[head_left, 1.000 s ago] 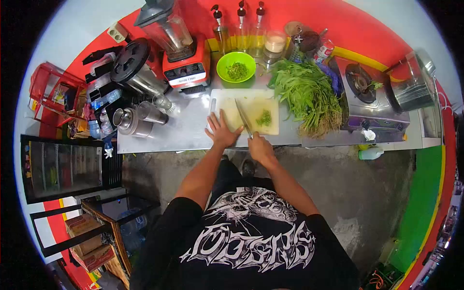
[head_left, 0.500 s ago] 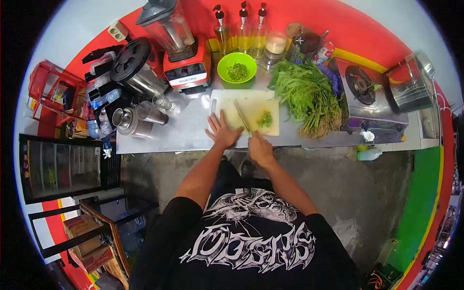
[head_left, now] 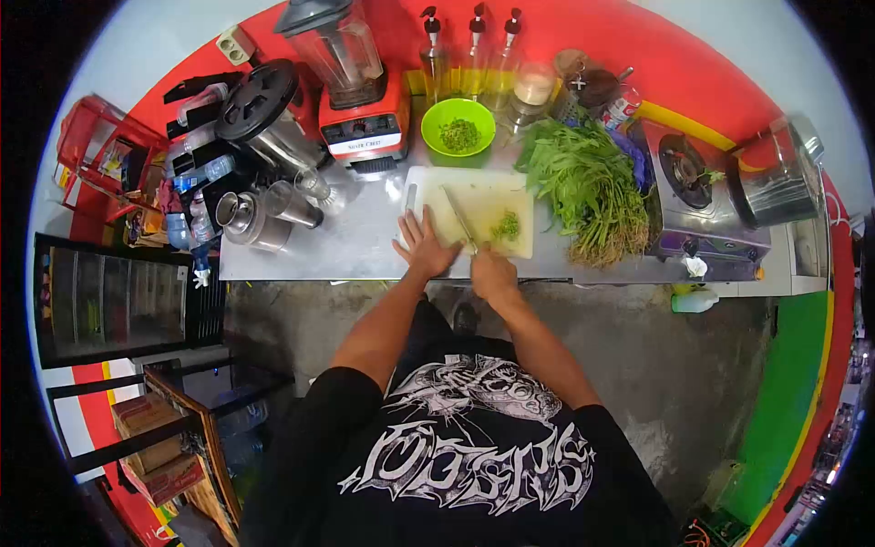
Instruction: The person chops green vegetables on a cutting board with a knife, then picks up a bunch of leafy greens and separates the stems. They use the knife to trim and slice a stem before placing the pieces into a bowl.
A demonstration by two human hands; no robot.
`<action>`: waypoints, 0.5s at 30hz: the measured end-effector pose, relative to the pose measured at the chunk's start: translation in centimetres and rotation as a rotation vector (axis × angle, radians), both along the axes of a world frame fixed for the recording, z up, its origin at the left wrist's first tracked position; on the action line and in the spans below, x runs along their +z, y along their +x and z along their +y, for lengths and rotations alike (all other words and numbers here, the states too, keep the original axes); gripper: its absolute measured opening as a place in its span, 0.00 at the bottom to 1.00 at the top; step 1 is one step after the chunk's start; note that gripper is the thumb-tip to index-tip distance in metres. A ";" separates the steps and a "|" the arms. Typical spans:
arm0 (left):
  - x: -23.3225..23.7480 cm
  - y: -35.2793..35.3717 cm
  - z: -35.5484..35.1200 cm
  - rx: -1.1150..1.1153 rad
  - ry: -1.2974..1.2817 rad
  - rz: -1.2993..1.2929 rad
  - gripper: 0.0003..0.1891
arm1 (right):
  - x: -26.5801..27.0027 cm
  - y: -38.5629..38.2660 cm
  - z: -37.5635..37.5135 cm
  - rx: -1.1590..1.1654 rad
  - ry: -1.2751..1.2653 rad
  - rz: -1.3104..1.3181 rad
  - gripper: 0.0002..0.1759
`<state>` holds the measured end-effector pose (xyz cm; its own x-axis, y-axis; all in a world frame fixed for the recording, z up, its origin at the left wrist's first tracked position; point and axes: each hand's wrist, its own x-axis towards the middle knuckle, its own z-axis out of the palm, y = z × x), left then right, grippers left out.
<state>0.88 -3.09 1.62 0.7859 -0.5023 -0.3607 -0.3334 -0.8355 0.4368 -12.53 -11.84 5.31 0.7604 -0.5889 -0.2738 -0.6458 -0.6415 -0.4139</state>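
Observation:
On the metal table a pale cutting board [head_left: 428,180] lies near the front edge. My right hand [head_left: 493,273] is closed around the handle of a knife [head_left: 458,217], whose blade rests across the board pointing away to the left. Right of the blade sits a small pile of chopped greens [head_left: 506,226]. My left hand [head_left: 427,246] lies flat with spread fingers on the board's left front part, left of the knife, holding nothing. Behind the board stands a bright green bowl [head_left: 430,135] with more chopped greens inside.
A large bunch of leafy greens with roots [head_left: 583,182] lies right of the board, beside a gas stove [head_left: 665,214]. A red blender [head_left: 365,128], a steel shaker [head_left: 239,219] and glasses are on the left. Several pump bottles [head_left: 475,68] stand along the wall.
The view has shifted slightly, so the table things appear a little further right. Both hands keep nearly the same places on the board and knife.

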 end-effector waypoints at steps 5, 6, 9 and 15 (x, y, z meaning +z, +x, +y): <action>-0.1 0.1 0.1 -0.019 -0.012 -0.012 0.66 | 0.3 -0.8 1.4 -0.091 0.120 0.119 0.21; 0.0 0.1 0.1 -0.022 -0.014 -0.017 0.66 | 0.4 -0.8 1.3 -0.088 0.118 0.123 0.21; 0.1 0.0 0.0 -0.015 -0.015 -0.017 0.66 | 0.8 -0.4 0.7 -0.027 0.096 0.034 0.21; -0.2 0.1 0.2 -0.038 0.017 -0.051 0.65 | 0.5 -0.6 1.7 -0.063 0.112 0.067 0.20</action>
<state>0.98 -2.90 1.46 0.7840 -0.5261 -0.3295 -0.3862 -0.8289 0.4047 -13.11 -10.19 5.82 0.7003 -0.5982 -0.3895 -0.7124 -0.5508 -0.4348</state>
